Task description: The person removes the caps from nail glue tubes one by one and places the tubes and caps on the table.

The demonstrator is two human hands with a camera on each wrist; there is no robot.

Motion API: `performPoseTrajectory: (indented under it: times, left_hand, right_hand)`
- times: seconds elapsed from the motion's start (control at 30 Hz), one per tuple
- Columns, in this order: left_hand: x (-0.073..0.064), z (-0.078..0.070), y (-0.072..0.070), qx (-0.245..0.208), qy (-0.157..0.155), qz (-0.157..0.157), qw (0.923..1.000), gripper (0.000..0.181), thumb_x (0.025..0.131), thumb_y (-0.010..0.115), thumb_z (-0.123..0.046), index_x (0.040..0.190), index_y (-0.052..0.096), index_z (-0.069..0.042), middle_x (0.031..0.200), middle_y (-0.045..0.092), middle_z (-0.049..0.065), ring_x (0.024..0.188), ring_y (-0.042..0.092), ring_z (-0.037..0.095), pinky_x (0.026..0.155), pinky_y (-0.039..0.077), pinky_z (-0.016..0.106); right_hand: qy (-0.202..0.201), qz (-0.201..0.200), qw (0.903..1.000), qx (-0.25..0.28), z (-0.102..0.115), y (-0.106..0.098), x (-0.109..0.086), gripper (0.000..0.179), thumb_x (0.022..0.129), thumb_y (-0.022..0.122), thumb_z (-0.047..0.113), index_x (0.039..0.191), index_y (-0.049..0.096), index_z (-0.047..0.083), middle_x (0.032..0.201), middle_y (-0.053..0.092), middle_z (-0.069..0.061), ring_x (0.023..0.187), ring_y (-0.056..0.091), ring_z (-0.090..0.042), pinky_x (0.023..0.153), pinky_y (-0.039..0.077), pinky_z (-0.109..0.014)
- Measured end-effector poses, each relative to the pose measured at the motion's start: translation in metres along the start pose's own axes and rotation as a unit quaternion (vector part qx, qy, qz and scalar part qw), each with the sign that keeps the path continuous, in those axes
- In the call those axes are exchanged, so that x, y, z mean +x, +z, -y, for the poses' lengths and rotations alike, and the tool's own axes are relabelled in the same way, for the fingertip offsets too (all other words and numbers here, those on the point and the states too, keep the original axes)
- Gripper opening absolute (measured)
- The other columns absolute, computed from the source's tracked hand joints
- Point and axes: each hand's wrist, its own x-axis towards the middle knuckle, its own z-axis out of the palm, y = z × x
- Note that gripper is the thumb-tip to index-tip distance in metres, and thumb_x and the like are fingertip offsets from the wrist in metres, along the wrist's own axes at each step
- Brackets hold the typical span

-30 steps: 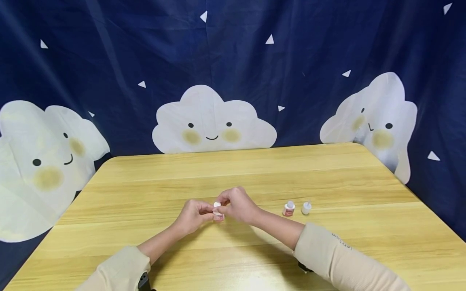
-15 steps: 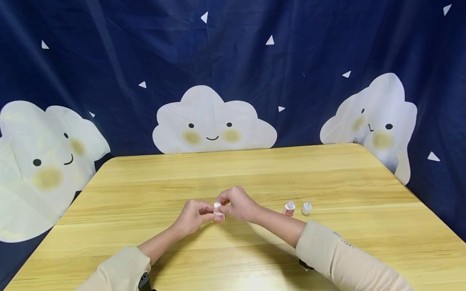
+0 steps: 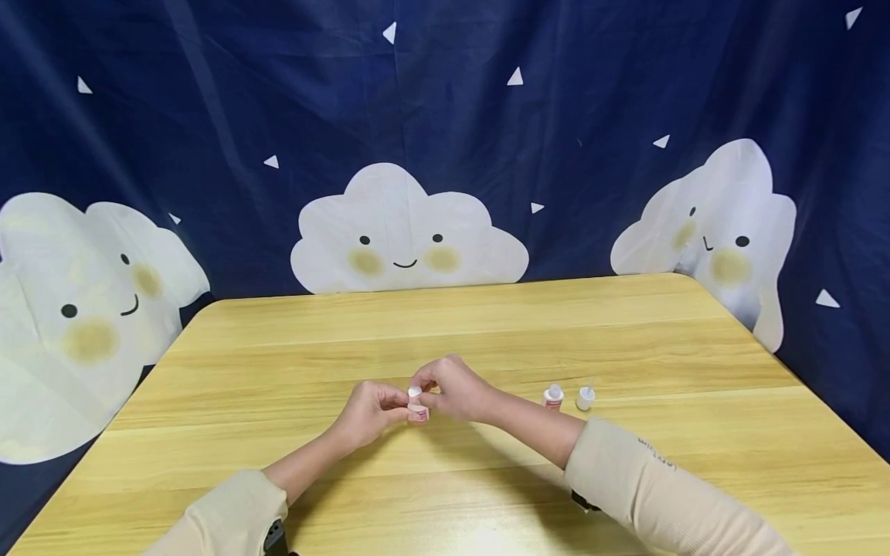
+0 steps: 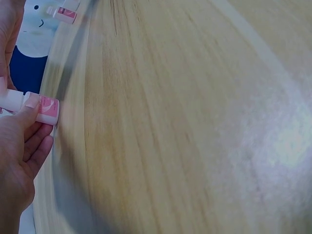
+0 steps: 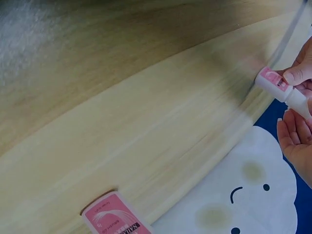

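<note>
A small white nail glue bottle (image 3: 418,415) with a pink label stands upright at mid-table. My left hand (image 3: 368,413) pinches its body between thumb and fingers, as the left wrist view also shows. My right hand (image 3: 455,390) pinches the white cap (image 3: 415,392) on top of it. In the right wrist view the cap is in line with the bottle (image 5: 274,84); how tightly it sits is hidden by fingers. A second pink-labelled bottle (image 3: 553,397) stands uncapped beyond my right forearm. Next to it, a loose white cap (image 3: 585,398) rests with its thin stem pointing up.
The wooden table (image 3: 313,332) reaches back to a dark blue curtain (image 3: 445,93) printed with white clouds. My right forearm (image 3: 535,428) crosses just in front of the second bottle and partly hides its base.
Both hands stay in place on the bottle and cap. My right forearm has shifted very slightly, covering a little more of the second bottle's base.
</note>
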Motion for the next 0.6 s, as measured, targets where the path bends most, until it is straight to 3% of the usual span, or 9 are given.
performPoseTrajectory:
  times: [0.23,0.37,0.6]
  left_hand:
    - [-0.0001,0.0002,-0.0003,0.008,0.002,-0.002,1.0,0.015,0.077,0.074,-0.011,0.083,0.073,0.002,0.082,0.072,0.015,0.073,0.067,0.005,0.064,0.056,0.017]
    - [-0.0003,0.0009,-0.0008,0.007,0.004,-0.003,1.0,0.014,0.077,0.073,-0.009,0.083,0.073,0.003,0.082,0.072,0.016,0.075,0.069,0.009,0.065,0.056,0.017]
    - [-0.0007,0.0003,-0.0005,-0.002,-0.005,0.003,1.0,0.014,0.078,0.072,-0.009,0.084,0.072,0.003,0.082,0.072,0.016,0.073,0.07,0.011,0.066,0.056,0.019]
  right_hand:
    - [-0.021,0.017,0.9993,-0.027,-0.0003,-0.0033,0.0016,0.008,0.083,0.064,0.0,0.084,0.072,0.003,0.084,0.073,-0.005,0.075,0.064,-0.007,0.064,0.049,-0.012]
    - [-0.024,0.024,0.999,-0.028,0.0001,-0.0043,0.0018,0.008,0.084,0.064,0.0,0.085,0.072,0.002,0.085,0.073,-0.006,0.076,0.064,-0.008,0.067,0.053,-0.019]
    - [-0.014,-0.001,0.9999,0.005,0.0004,-0.001,0.0002,0.006,0.081,0.065,0.0,0.082,0.071,0.002,0.082,0.073,-0.006,0.078,0.066,-0.011,0.073,0.057,-0.031]
